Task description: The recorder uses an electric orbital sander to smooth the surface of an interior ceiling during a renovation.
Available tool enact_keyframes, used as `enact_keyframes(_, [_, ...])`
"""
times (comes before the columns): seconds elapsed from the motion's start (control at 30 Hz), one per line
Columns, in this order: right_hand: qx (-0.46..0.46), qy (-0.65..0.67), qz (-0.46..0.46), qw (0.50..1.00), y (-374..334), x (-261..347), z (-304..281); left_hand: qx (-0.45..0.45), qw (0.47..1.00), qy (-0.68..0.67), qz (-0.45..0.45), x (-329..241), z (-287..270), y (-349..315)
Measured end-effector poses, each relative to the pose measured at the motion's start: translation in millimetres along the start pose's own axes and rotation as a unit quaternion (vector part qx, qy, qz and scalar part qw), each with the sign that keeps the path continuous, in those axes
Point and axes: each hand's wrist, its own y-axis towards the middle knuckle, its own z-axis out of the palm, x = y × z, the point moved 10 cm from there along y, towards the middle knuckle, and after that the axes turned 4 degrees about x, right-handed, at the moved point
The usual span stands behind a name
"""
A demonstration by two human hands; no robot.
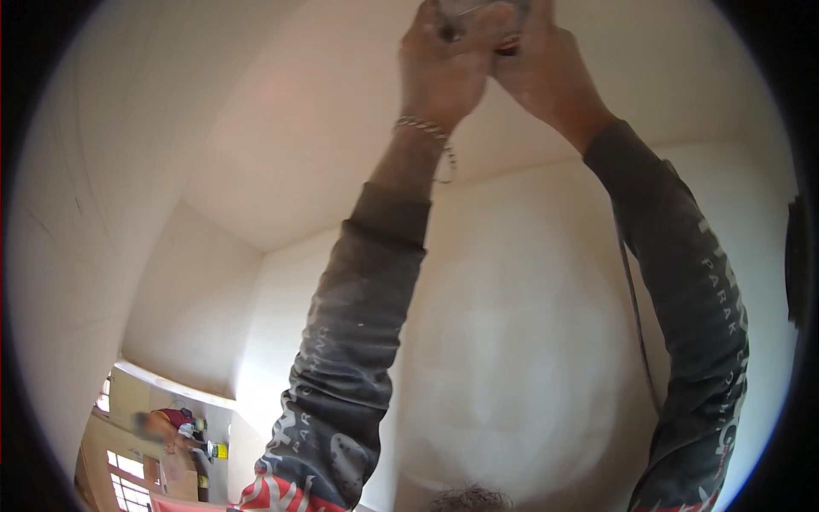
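Both my arms, in dark printed sleeves, reach up to the top edge of the view. My left hand (442,78), with a twisted cord bracelet (422,126) at the wrist, is closed around one side of a greyish object (478,10). On its other side my right hand (546,75) is closed too, close against the left. Blur and the frame's top edge hide most of the object, so its kind cannot be made out. A dark cord (636,320) hangs beside my right forearm.
Pale plastered walls (503,341) and a ceiling (290,111) surround me. Through an opening at lower left, another person (175,422) is near a yellow container (222,450) and a barred window (128,482). Something dark (795,264) stands at the right rim.
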Motion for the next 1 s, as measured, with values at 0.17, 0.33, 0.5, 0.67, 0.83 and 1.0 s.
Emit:
enact_keyframes(0.17, [-0.071,-0.049,0.005,0.996,-22,-9,-10,-0.086,0.99,-0.094,0.058,-2,16,-11])
enact_keyframes(0.33, [-0.096,-0.045,0.002,0.994,-10,5,3,-0.06,0.997,-0.027,0.028,7,-9,-4])
enact_keyframes(0.5, [-0.147,-0.036,0.026,0.988,-18,9,-2,-0.044,0.998,-0.033,0.044,0,-5,-1])
enact_keyframes(0.67, [-0.148,-0.027,-0.011,0.989,-10,13,-8,-0.036,0.999,0.0,0.037,-6,-5,10])
enact_keyframes(0.83, [-0.133,-0.036,0.008,0.99,-8,7,-19,-0.067,0.995,-0.035,0.058,-10,0,9])
enact_keyframes(1.0, [-0.1,-0.036,0.005,0.994,-11,10,-10,-0.094,0.994,-0.039,0.038,3,-2,-2])
